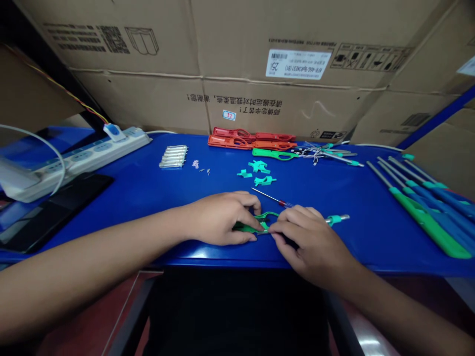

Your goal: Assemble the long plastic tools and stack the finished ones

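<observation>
Near the front edge of the blue table, my left hand (230, 220) is wrapped over a green lighter casing (267, 215), holding it down. The thumb and fingers of my right hand (306, 237) pinch at the casing's right part; what lies between the fingertips is too small to make out. A metal tube with a teal collar (334, 219) sticks out beyond my right hand. Just behind the hands lies a screwdriver (269, 195), its handle partly covered by my right hand. Several teal plastic trigger pieces (260, 166) are scattered farther back.
Red casings (237, 142) and a green casing half (274, 155) lie at the back by wires and tubes. Clear cylinders (173, 156) and tiny parts (195, 164) sit left of centre. A power strip (81, 158) and phone (55, 212) are left; long-necked lighters (426, 217) lie right.
</observation>
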{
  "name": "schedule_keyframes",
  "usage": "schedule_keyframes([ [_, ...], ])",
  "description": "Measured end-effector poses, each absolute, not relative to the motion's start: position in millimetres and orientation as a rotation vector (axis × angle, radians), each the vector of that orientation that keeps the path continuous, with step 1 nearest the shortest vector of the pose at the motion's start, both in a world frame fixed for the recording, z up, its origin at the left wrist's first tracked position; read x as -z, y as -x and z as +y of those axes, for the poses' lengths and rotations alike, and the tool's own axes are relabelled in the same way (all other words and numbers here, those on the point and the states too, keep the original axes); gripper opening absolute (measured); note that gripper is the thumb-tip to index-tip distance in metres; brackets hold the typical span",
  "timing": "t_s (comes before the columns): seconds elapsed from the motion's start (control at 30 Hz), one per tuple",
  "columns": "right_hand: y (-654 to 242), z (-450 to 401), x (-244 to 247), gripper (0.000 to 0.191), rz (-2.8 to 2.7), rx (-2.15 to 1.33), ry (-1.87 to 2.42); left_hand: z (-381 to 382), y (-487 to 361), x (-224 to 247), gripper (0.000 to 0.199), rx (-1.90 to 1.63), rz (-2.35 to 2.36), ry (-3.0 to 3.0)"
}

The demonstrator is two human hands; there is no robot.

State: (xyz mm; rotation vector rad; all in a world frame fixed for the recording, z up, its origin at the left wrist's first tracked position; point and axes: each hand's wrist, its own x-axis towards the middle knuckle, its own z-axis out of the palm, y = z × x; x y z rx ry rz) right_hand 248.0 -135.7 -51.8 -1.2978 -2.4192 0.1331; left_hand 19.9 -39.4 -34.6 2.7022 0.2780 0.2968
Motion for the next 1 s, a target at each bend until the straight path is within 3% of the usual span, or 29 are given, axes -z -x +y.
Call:
schedule_keyframes([
  [0.43, -241.9, -132.8, 44.2, 0.021, -2.593, 0.087, 1.263, -43.0, -20.1, 32.1, 0.02, -0.343, 0.242, -2.842],
  [0.63, -259.3, -133.0, 38.5, 0.016, -2.544, -0.11, 1.266, -48.9, -26.8, 37.6, 0.014, -0.417, 0.449, -2.756],
  [1.0, -301.3, -134.3, 40.3, 0.018, -2.44, -0.247, 1.292, -50.0, -27.1, 38.4, 0.021, -0.428, 0.429, -2.749],
])
